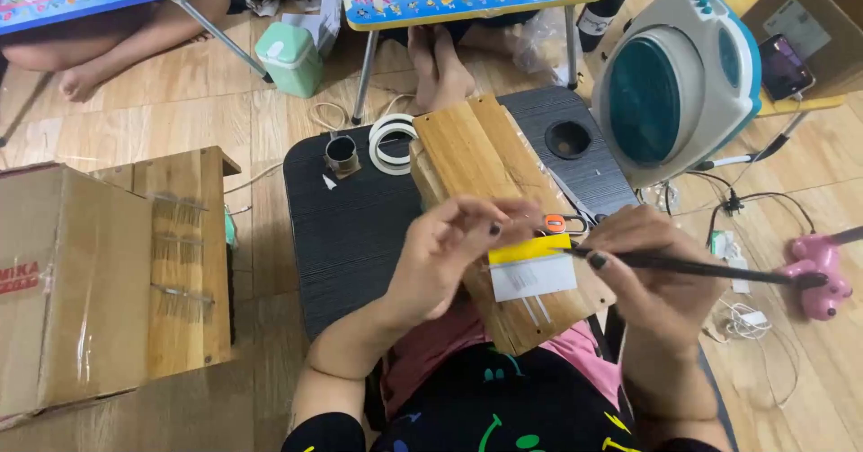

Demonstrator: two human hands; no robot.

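Observation:
My left hand [454,250] pinches the left edge of a small card with a yellow top strip and white lower part [532,266], held over a wooden board [476,160]. My right hand [643,268] grips a thin dark brush-like tool [710,268] whose tip meets the card's right edge. The board lies tilted across a black lap table [351,227]. Orange-handled scissors [562,224] lie on the board just behind my fingers.
A roll of white tape [391,142] and a small metal cup [342,154] sit on the black table. A white-and-teal round lamp [674,84] stands right. A cardboard box [54,281] and wooden rack [184,254] are left. Other people's bare legs are near low colourful tables behind. A pink toy [820,272] lies right.

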